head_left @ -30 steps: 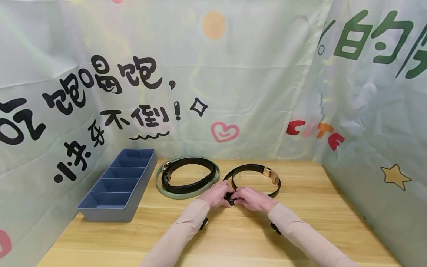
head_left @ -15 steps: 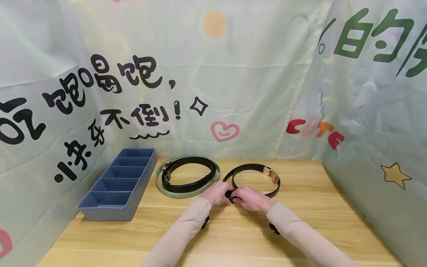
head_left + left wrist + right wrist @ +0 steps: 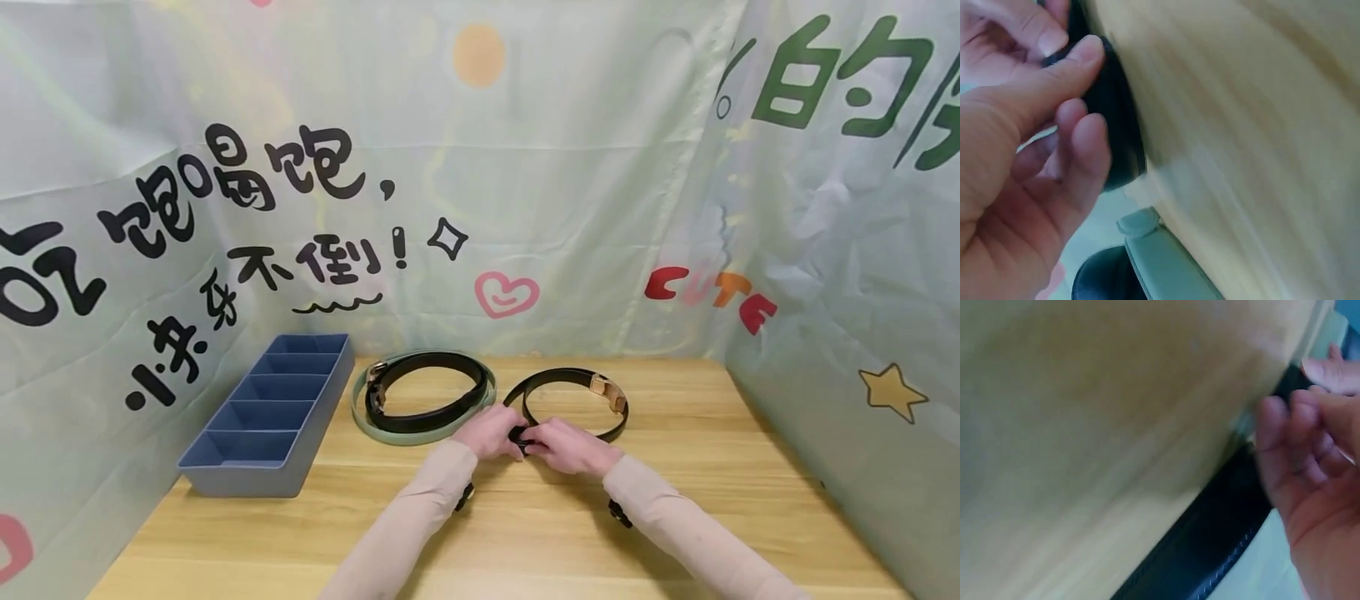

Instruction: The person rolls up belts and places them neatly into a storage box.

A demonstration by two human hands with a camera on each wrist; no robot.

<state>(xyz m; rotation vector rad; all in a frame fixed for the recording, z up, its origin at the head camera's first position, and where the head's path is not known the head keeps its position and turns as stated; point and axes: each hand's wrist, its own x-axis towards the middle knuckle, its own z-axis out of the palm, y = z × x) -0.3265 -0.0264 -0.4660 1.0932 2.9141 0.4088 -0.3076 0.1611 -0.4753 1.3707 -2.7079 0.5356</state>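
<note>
A black belt point(image 3: 558, 374) with a gold-coloured buckle point(image 3: 609, 392) stands on edge in a loop on the wooden table. My left hand point(image 3: 487, 432) pinches the loop's near left part between thumb and fingers. In the left wrist view the thumb presses on the black strap point(image 3: 1121, 122). My right hand point(image 3: 572, 447) grips the same belt just to the right, its fingertips close to the left hand's. Stitching along the strap point(image 3: 1210, 534) shows in the right wrist view. Fingers hide the spot where the belt's parts meet.
Left of the hands lie a coiled black belt point(image 3: 426, 423) and a pale green belt point(image 3: 408, 438) looped around it. Further left stands a blue-grey divided box point(image 3: 315, 442) with several compartments. Printed cloth point(image 3: 585, 217) hangs behind and along both sides.
Both hands stay at the same part of the belt, with only slight shifts of the fingers. The other belts and the box have not moved.
</note>
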